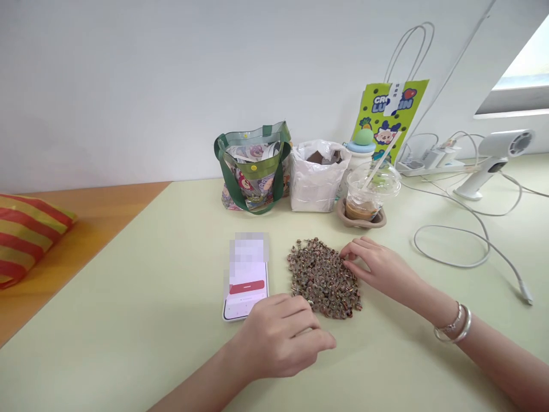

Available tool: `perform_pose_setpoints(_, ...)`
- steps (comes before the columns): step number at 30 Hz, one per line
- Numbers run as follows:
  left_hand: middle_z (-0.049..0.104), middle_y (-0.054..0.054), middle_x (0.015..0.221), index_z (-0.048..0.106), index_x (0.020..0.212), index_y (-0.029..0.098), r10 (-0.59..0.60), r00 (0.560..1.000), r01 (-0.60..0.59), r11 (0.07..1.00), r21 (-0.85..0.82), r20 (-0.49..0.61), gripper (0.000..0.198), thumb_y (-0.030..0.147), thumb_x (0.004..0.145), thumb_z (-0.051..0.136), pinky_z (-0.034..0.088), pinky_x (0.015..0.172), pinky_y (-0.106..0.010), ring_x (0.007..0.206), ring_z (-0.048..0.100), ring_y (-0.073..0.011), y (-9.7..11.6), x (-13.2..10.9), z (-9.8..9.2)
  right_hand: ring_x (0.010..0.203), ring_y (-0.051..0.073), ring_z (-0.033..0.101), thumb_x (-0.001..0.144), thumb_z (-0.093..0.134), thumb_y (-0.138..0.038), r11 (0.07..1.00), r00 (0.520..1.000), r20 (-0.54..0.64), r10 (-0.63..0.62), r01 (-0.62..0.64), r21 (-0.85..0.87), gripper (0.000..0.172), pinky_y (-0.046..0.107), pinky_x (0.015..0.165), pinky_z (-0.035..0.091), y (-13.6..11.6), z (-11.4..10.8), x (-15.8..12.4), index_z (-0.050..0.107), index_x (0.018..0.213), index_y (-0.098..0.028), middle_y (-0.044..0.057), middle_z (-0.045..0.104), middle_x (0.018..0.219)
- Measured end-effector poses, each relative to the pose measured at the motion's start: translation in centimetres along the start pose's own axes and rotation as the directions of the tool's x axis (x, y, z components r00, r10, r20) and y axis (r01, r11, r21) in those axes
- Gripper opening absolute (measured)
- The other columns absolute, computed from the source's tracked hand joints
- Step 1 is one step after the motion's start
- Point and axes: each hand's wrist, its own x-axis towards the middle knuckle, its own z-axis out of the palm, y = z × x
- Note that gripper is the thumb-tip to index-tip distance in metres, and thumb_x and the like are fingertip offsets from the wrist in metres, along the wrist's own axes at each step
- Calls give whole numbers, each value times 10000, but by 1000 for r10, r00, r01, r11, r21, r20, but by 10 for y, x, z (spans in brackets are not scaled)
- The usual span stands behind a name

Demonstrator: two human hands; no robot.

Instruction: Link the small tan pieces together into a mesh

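Observation:
A pile of small copper-brown metal pieces (323,280), with round heads and short shanks like rivets, lies on the pale table. At its right edge, my right hand (380,269) touches the pieces with bent fingertips, thumb and index finger close together. Whether a piece sits between them is hidden. My left hand (285,337) is just in front of the pile on the near left, its fingers curled in and the index finger pointing right. Its palm side is out of sight. Behind that hand lies a phone (246,303) with its screen lit and a red button showing.
Along the wall stand a clear bag with green handles (253,169), a white plastic-lined box (313,186), a drink cup in a cardboard holder (362,212) and a green paper bag (392,117). A white cable (463,265) and handheld fan (489,166) are on the right.

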Motion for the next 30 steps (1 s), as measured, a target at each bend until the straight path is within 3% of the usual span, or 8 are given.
perform_pose_setpoints(30,600,50,620,570,742,202,5,1000,-5,1000,16,-9,212,29,729,447,450,599,-211,621,543,-94,-2,-3,3,730,186,586,806,452,-215,996,990,-116,84,-85,-7,57,326,641,455,-15,1,-1,508,818,-216,38,639,794)
